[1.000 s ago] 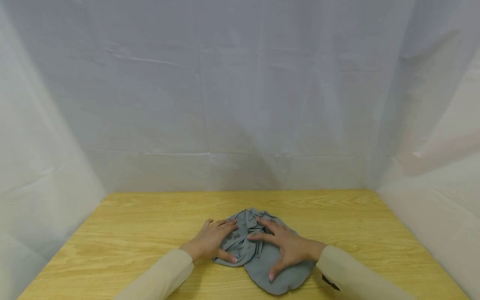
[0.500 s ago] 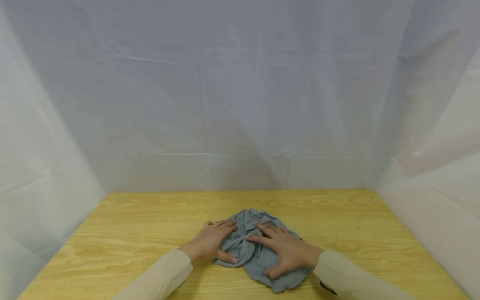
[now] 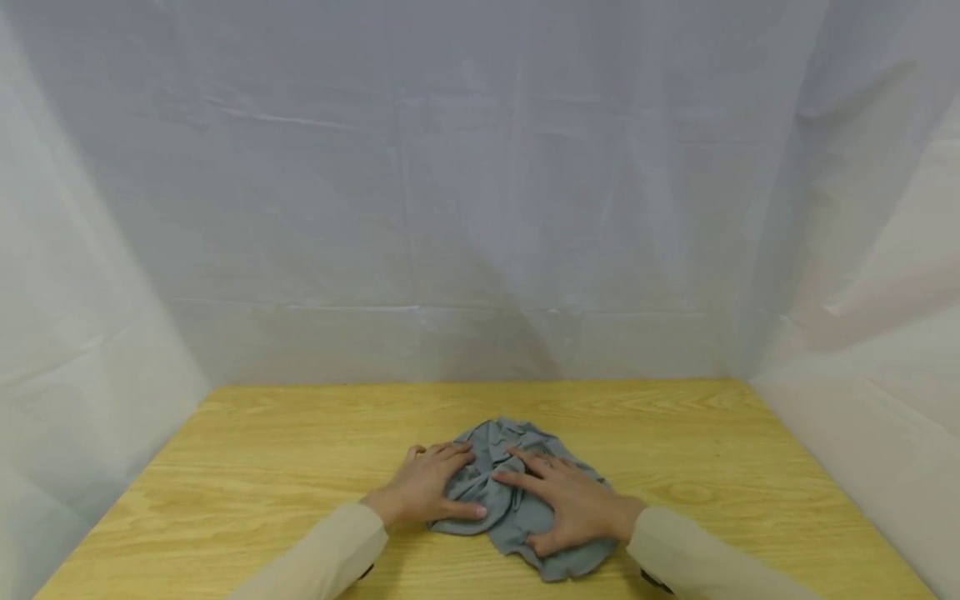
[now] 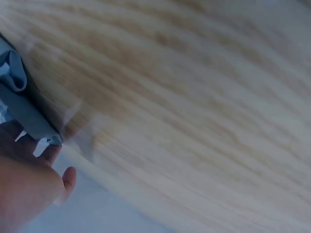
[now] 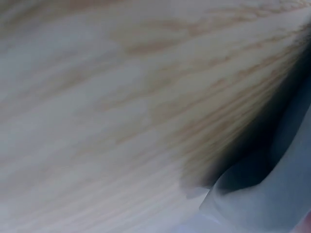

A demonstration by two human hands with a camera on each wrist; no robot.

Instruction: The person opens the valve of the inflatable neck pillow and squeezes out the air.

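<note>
A crumpled grey cloth (image 3: 513, 529) lies bunched on the wooden table (image 3: 300, 458), with folds gathered in its middle. My left hand (image 3: 426, 490) rests on its left side, fingers stretched forward and thumb near the front edge. Spread over the right part, my right hand (image 3: 576, 504) presses on the fabric, its thumb towards me. In the left wrist view, a folded edge of the cloth (image 4: 26, 114) sits by the fingers of my left hand (image 4: 29, 189). The right wrist view has a rounded fold of the cloth (image 5: 272, 204); only a sliver of skin shows there.
White sheeting (image 3: 480, 208) hangs behind the table and along both sides. Wood surface extends to the left, right and far side of the cloth. Light beige sleeves (image 3: 330, 550) cover both forearms.
The smooth, rounded right part of the cloth has flattened and wrinkled, its front edge drawing back. My right thumb has drawn in slightly. My left hand stays almost where it was.
</note>
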